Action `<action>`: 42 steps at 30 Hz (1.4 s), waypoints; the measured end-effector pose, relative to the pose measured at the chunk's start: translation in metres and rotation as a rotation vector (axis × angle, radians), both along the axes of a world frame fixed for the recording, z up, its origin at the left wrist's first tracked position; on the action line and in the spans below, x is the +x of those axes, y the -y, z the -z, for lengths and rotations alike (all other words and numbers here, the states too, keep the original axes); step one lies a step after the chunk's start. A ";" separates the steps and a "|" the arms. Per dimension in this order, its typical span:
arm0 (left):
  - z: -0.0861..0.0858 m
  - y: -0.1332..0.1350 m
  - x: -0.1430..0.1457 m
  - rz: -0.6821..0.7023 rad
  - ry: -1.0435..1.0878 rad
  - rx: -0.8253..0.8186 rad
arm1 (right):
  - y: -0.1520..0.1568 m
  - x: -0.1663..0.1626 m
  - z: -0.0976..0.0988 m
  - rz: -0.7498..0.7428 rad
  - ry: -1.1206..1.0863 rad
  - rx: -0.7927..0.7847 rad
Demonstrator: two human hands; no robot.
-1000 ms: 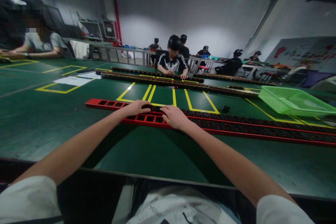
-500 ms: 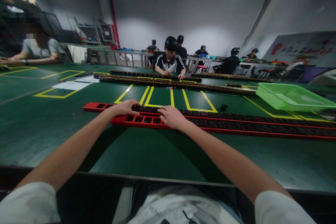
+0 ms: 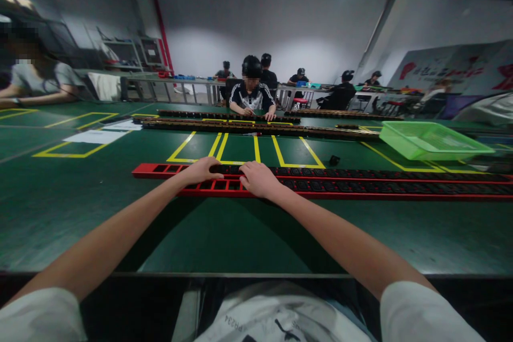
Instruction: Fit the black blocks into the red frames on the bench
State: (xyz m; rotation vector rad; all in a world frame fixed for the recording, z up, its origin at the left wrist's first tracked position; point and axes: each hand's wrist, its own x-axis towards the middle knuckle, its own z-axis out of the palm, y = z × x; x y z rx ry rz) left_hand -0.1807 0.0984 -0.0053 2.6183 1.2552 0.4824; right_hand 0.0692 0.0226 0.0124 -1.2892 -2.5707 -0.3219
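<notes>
Two long red rails (image 3: 146,170) lie side by side on the green table, with rectangular openings along their tops. Black socket-like inserts (image 3: 316,186) fill the openings to the right, while several at the left end are bare. My left hand (image 3: 202,171) is closed around the far rail, thumb on the near side and fingers over the far side. Just right of it, my right hand (image 3: 259,179) bends its fingers down onto the rails, covering part of both. Whether either hand also touches an insert is hidden.
One loose black piece (image 3: 334,160) lies beyond the rails. A green plastic basket (image 3: 436,141) stands at the right. Long dark strips (image 3: 224,126) cross the table farther back. White papers (image 3: 94,136) lie left. A person (image 3: 251,91) works opposite; another sits far left.
The red rails have slid a little to the right across the table, and my hands have moved with them. The whole view has also shifted slightly.
</notes>
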 end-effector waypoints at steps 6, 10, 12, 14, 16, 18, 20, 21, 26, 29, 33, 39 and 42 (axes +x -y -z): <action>0.002 0.004 -0.001 0.045 0.041 0.045 | -0.001 0.000 0.000 -0.024 -0.035 -0.024; 0.000 0.006 0.000 0.051 0.052 0.047 | -0.001 0.000 -0.001 -0.043 -0.008 -0.016; 0.001 0.006 0.000 0.044 0.064 0.045 | -0.001 0.001 -0.001 -0.042 -0.010 -0.014; 0.002 0.005 0.000 0.042 0.072 0.042 | -0.001 0.001 0.000 -0.041 -0.014 -0.014; 0.004 0.003 -0.001 0.037 0.072 0.036 | -0.002 0.001 0.000 -0.046 -0.010 -0.015; 0.004 0.002 -0.002 0.023 0.064 0.030 | -0.003 0.000 0.000 -0.044 -0.004 -0.017; 0.004 0.002 -0.002 0.012 0.051 0.021 | -0.003 0.000 0.000 -0.036 0.003 -0.022; 0.003 0.002 -0.002 0.008 0.044 0.016 | -0.003 0.000 -0.001 -0.032 0.006 -0.025; 0.000 0.005 0.000 -0.001 0.047 0.000 | -0.001 -0.001 -0.003 -0.029 0.013 -0.027; 0.000 0.006 0.001 0.000 0.062 -0.010 | -0.001 -0.001 -0.002 -0.022 0.022 -0.028; 0.000 0.007 0.000 -0.006 0.059 -0.017 | -0.002 -0.002 -0.001 -0.019 0.023 -0.031; 0.001 0.005 -0.001 0.007 0.048 -0.004 | 0.000 -0.001 -0.003 -0.024 0.014 -0.034; 0.002 0.003 -0.001 0.012 0.036 0.023 | 0.000 -0.001 -0.002 -0.040 0.008 -0.034</action>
